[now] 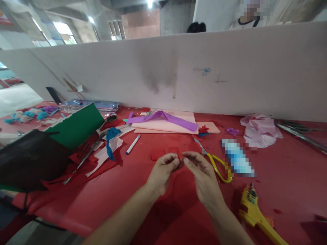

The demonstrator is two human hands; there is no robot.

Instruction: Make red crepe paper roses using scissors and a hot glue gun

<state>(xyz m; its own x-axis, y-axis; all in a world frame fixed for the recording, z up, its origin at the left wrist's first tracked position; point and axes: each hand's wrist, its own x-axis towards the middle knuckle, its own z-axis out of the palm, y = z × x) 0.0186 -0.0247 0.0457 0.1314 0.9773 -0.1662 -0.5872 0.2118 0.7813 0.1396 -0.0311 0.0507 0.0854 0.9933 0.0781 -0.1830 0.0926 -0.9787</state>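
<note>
My left hand and my right hand meet over the middle of the red table. Thumb and fingertips of each are closed on a small strip of red crepe paper, which partly hides behind them. Another red paper piece lies just beyond my left fingers. To the right of my right hand are scissors with yellow handles, their blades pointing away from me. A yellow glue gun rests nearer the right front. Past my hands sits a red and blue paper flower.
A purple strip lies over peach paper sheets. Left are a white marker, blue paper, tweezers, a dark bag and a green board. Crumpled pink plastic stands right. A white partition closes the back.
</note>
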